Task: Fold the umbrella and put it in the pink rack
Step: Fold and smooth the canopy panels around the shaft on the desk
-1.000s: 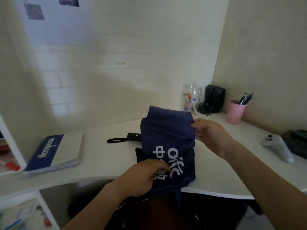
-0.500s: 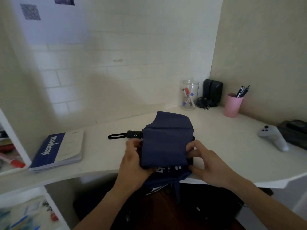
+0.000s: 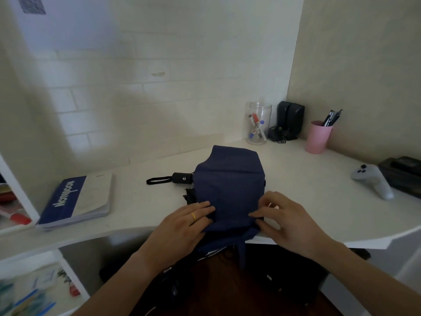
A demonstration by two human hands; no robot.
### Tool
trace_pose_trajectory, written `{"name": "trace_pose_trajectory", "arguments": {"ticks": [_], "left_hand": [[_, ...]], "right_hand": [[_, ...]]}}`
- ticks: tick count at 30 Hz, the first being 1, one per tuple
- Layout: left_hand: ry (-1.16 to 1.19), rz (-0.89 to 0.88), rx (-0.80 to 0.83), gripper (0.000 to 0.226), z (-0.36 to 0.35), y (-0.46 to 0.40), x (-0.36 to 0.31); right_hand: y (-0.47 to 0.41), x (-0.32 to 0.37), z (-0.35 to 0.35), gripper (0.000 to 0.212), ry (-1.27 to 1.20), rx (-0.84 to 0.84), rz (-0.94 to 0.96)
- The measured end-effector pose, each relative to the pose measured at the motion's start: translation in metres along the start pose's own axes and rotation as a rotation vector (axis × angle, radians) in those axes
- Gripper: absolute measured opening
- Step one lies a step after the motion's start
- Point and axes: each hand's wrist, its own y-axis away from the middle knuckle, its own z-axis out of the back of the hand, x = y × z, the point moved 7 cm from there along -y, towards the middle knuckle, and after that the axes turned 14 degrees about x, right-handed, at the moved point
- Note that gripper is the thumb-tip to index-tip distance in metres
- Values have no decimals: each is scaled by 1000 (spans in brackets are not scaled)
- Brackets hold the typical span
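A collapsed navy umbrella (image 3: 229,188) lies on the white desk (image 3: 307,185), its canopy cloth spread flat and draped over the front edge. Its black handle (image 3: 181,178) with a wrist strap (image 3: 158,180) points left. My left hand (image 3: 184,226), wearing a gold ring, presses and pinches the cloth's near left edge. My right hand (image 3: 288,218) pinches the near right edge with fingertips. No pink rack is in view; only a pink cup (image 3: 317,137) with pens stands at the back right.
A blue notebook (image 3: 76,200) lies on the desk's left. At the back stand a clear jar with markers (image 3: 258,123) and black speakers (image 3: 289,119). A grey controller (image 3: 373,180) and a black box (image 3: 403,174) sit at the right. White shelves (image 3: 16,201) stand left.
The printed side of the canopy was folded under, leaving plain navy on top. Both hands moved from the cloth's sides down to its near edge, and the view tilted down.
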Motion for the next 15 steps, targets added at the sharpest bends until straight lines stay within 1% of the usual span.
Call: {"name": "trace_pose_trajectory", "arguments": {"ticks": [2, 4, 6, 8, 10, 11, 12, 15], "left_hand": [[-20, -9, 6, 28, -2, 0, 1], [-66, -22, 16, 28, -5, 1, 1], [-98, -35, 39, 39, -7, 4, 3], [-115, -32, 60, 48, -8, 7, 4], [-87, 1, 65, 53, -8, 8, 5], [-57, 22, 65, 56, -8, 8, 6], [-23, 42, 63, 57, -8, 9, 7], [88, 84, 23, 43, -4, 9, 8]], "right_hand": [[4, -2, 1, 20, -44, -33, -48], [7, -7, 5, 32, -264, -107, -172], [6, -16, 0, 37, -527, -137, -322], [6, -25, -12, 29, -723, -141, -480], [12, -35, -19, 21, -897, -205, -631], [14, -36, -21, 21, -981, -224, -662], [14, -33, -21, 23, -1024, -216, -646], [8, -14, -17, 34, -938, -99, -475]]}}
